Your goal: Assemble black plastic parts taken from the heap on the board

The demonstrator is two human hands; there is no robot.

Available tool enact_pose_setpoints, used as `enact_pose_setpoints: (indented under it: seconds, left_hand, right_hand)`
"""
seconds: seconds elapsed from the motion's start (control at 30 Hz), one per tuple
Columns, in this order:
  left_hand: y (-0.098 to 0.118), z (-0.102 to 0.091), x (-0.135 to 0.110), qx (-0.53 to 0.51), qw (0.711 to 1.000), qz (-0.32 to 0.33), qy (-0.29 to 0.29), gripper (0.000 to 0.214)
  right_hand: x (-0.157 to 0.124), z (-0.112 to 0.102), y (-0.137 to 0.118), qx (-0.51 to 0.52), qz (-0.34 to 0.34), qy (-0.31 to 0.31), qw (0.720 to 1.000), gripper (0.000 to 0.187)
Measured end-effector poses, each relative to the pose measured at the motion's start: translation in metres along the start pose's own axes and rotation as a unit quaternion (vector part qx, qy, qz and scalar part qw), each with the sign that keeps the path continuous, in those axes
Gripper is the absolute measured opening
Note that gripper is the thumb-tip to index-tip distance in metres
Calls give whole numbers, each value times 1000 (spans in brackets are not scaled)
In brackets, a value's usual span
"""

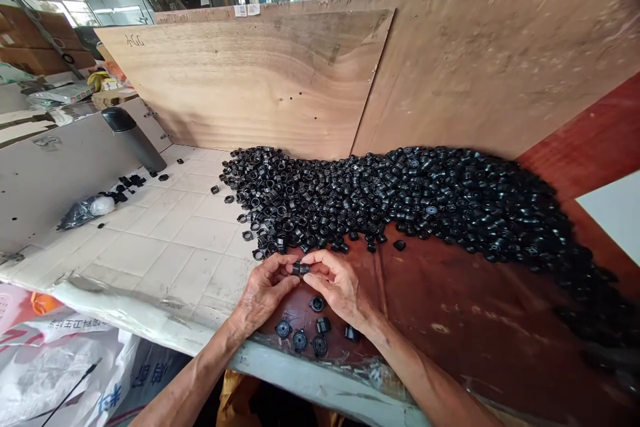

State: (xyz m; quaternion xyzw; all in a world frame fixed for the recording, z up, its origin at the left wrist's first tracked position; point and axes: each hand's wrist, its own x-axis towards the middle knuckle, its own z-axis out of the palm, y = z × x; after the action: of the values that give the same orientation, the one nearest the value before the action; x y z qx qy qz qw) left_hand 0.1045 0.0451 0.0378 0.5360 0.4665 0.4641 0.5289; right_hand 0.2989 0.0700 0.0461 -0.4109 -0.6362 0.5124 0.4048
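Note:
My left hand [265, 287] and my right hand [337, 283] meet over a reddish-brown board [440, 307], their fingertips pinching a small black plastic cylindrical part [301, 269] from both sides. Just beyond them lies a large heap of similar black plastic parts [400, 203], spreading to the right. A few loose parts sit on the board below my hands, including a round one [317, 303] and another [300, 340] near the front edge. What these parts are exactly, I cannot tell.
Plywood sheets [250, 80] stand upright behind the heap. To the left lies a white tile-patterned surface [165, 240], with a black flask [134, 140] and a plastic bag [86, 213] on it. Woven sacks [60, 373] sit below the front edge at lower left.

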Motion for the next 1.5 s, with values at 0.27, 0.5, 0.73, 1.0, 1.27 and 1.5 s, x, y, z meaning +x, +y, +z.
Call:
enact_pose_setpoints:
  seconds: [0.27, 0.5, 0.73, 1.0, 1.27, 1.5]
  left_hand:
    - [0, 0, 2, -17, 998, 53, 19, 29]
    - [-7, -1, -2, -33, 999, 20, -12, 26]
    - [-10, -2, -3, -29, 999, 39, -20, 22]
    - [-5, 1, -5, -44, 998, 41, -13, 26]
    - [-4, 2, -4, -60, 997, 41, -13, 23]
    - [-6, 0, -5, -26, 999, 38, -9, 23]
  right_hand:
    - [2, 1, 0, -40, -91, 31, 995, 12]
    - [0, 3, 3, -75, -83, 42, 993, 22]
    - [-3, -1, -1, -152, -158, 5, 976, 13]
    - [-2, -2, 8, -219, -151, 16, 964, 41]
    - [-5, -2, 0, -196, -123, 11, 973, 35]
    - [-5, -3, -5, -185, -130, -6, 974, 22]
